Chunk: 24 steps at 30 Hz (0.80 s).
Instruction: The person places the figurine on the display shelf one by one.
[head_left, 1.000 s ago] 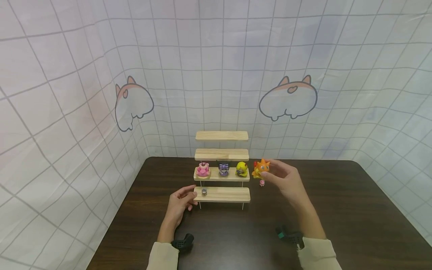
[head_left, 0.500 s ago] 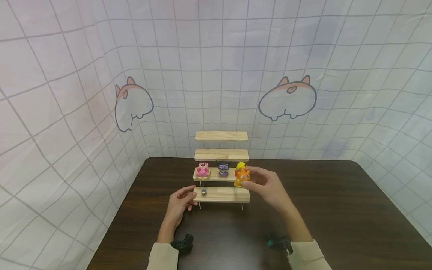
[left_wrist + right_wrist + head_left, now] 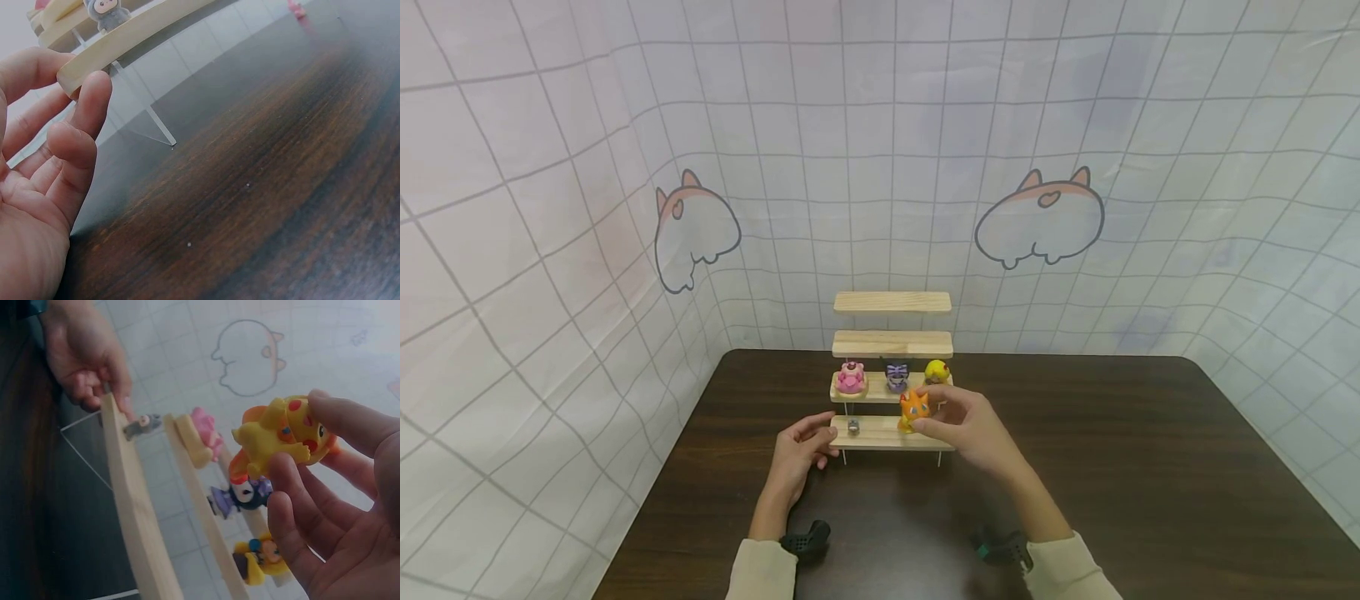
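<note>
My right hand (image 3: 973, 427) pinches a yellow Pikachu figurine in an orange hood (image 3: 913, 408) over the lowest board of a tiered wooden display shelf (image 3: 876, 442). In the right wrist view the figurine (image 3: 275, 437) sits between thumb and fingertips, apparently apart from the board. My left hand (image 3: 799, 452) holds that board's left end between thumb and fingers, as the left wrist view confirms. Just beside it stands a small grey figurine (image 3: 853, 427). One tier up are a pink figurine (image 3: 851, 379), a purple-and-black figurine (image 3: 897, 377) and a yellow figurine (image 3: 937, 372), partly hidden by my right hand.
Two higher boards, the upper one (image 3: 892, 302) near the back, complete the shelf, which stands on thin clear legs (image 3: 161, 125). A tiny pink object (image 3: 297, 9) lies on the dark wooden table (image 3: 1150, 467). Behind hangs a white gridded curtain (image 3: 865, 167).
My right hand has carried the Pikachu figurine left and down, from right of the shelf to over the lowest board. The left hand has stayed at the board's end.
</note>
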Each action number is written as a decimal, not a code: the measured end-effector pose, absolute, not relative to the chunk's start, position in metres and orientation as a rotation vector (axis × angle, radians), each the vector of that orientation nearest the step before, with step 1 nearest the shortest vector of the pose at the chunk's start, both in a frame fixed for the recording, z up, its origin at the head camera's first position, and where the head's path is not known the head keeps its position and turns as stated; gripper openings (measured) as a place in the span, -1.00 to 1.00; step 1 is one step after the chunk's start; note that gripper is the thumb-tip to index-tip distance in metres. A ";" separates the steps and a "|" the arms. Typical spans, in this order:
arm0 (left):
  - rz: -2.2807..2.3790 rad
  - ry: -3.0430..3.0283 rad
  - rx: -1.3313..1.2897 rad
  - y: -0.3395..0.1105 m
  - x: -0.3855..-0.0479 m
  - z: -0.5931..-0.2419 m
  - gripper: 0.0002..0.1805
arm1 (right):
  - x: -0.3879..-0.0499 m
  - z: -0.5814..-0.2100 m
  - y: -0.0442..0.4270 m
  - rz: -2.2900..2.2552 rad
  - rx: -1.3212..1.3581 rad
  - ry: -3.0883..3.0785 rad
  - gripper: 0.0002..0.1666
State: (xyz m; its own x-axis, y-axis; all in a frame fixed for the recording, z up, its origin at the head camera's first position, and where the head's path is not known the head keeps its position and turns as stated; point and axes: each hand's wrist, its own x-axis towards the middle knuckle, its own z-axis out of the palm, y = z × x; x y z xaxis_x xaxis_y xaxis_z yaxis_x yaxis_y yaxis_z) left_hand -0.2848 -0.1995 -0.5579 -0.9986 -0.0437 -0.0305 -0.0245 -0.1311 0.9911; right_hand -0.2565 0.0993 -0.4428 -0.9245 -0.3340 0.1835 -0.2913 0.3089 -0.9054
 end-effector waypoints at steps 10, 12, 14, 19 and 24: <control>-2.353 -2.060 0.077 -0.199 -0.285 -0.558 -0.58 | -0.260 -0.456 0.086 -1.695 -0.681 2.476 -0.50; -2.352 -2.060 0.077 -0.200 -0.285 -0.558 -0.57 | -0.261 -0.459 0.084 -1.700 -0.689 2.471 -0.50; -2.350 -2.061 0.077 -0.200 -0.286 -0.558 -0.56 | -0.261 -0.462 0.082 -1.707 -0.693 2.467 -0.48; -2.347 -2.065 0.084 -0.200 -0.286 -0.558 -0.54 | -0.263 -0.470 0.077 -1.720 -0.653 2.479 -0.46; -2.347 -2.070 0.082 -0.200 -0.285 -0.558 -0.55 | -0.267 -0.481 0.072 -1.755 -0.599 2.511 -0.47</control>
State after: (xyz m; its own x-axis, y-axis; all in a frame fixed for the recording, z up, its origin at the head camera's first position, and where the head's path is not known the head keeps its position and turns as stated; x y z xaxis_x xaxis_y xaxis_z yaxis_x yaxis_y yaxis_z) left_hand -0.2854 -0.1999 -0.5578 -0.9986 -0.0432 -0.0321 -0.0265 -0.1256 0.9917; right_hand -0.2669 0.0717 -0.4814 -0.9262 -0.3198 0.1994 -0.2971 0.2940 -0.9084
